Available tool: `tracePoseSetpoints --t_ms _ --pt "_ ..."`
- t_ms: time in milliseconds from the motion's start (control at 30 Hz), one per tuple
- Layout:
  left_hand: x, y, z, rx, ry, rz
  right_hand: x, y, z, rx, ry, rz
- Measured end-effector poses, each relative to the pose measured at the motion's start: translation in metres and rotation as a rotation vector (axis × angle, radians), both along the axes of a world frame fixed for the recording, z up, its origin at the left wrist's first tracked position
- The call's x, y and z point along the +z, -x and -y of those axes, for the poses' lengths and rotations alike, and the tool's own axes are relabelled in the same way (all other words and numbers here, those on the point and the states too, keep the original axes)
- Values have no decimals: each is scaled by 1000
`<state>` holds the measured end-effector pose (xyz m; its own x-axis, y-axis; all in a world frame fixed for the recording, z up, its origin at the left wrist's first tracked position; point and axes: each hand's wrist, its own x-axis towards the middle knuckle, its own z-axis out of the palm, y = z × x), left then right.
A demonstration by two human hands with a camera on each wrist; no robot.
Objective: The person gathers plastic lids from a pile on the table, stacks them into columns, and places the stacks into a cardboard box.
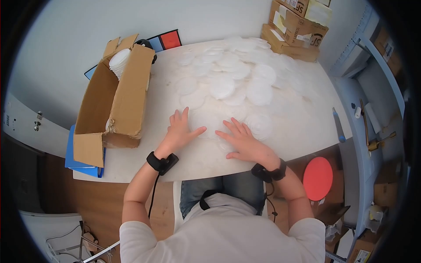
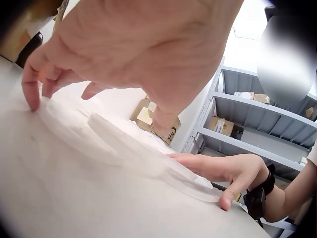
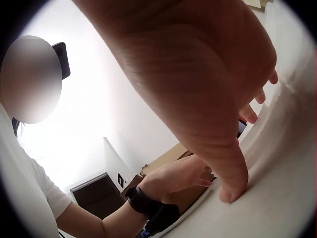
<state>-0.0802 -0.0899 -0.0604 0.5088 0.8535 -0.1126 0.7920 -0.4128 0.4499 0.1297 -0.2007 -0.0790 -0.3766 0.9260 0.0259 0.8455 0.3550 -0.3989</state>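
Observation:
Both hands are spread over thin, translucent white round lids on the white table (image 1: pixel 162 162). My left hand (image 1: pixel 177 131) has its fingers apart, and in the left wrist view its fingertips (image 2: pixel 32 101) come down at the edge of the pale lids (image 2: pixel 133 144). On the other side of these lids, my right hand (image 1: pixel 247 144) reaches in with fingers extended. Its thumb (image 3: pixel 233 186) rests on the tabletop in the right wrist view. Beside the right fingers lies a faint round lid (image 1: pixel 259 126). Neither hand grips anything.
Many similar lids (image 1: pixel 222 87) lie heaped towards the back. An open cardboard box (image 1: pixel 129 101) at left contains a stack of white lids (image 1: pixel 119 63). Cartons (image 1: pixel 298 30) stand at the back right, and a blue-handled tool (image 1: pixel 338 125) lies by the right edge.

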Motion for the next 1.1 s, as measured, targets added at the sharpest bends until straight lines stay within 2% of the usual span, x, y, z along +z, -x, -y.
tracePoseSetpoints --t_ms 133,233,300,333,400,433,500,533,600,633,700,733,800,833,900,933,1000,1033,1100 --pt "-17 -6 -8 -58 -20 71 -2 13 -7 54 -107 -114" --pt "-24 -9 -20 32 -8 207 0 17 -10 38 -163 -137" --pt "-15 -10 -25 215 324 407 -2 16 -14 46 -124 -180" --pt "-14 -12 -30 215 323 409 -2 16 -14 47 -124 -179" --pt "-15 -16 -39 316 464 559 0 15 -14 115 -111 -214" --pt "-22 -16 -44 320 465 559 2 15 -14 117 -109 -215" --pt "-40 -17 -55 163 313 560 6 16 -13 163 -66 -234" --pt "-39 -17 -54 163 313 560 5 15 -13 163 -66 -233" --pt "-38 -17 -53 43 339 663 1 11 -12 156 -163 -146" --pt "-35 -16 -52 42 340 663 2 11 -10 154 -163 -145" --pt "-26 -10 -52 93 339 718 7 9 -5 0 -27 -340" --pt "-25 -5 -53 92 341 718 10 7 -4 -1 -26 -340" --pt "-21 3 -55 101 509 758 14 3 -6 -52 69 -327" --pt "-16 1 -52 102 510 757 14 2 -8 -52 70 -329" --pt "-6 -6 -44 182 788 763 12 3 -11 -34 -28 -303" --pt "-7 -9 -42 183 788 762 8 3 -13 -34 -27 -304" --pt "-9 -13 -40 218 727 776 -1 6 -18 56 -279 -305" --pt "-11 -14 -38 214 729 775 0 8 -18 52 -279 -304" --pt "-15 -16 -34 -9 244 508 4 8 -16 26 -225 -261"
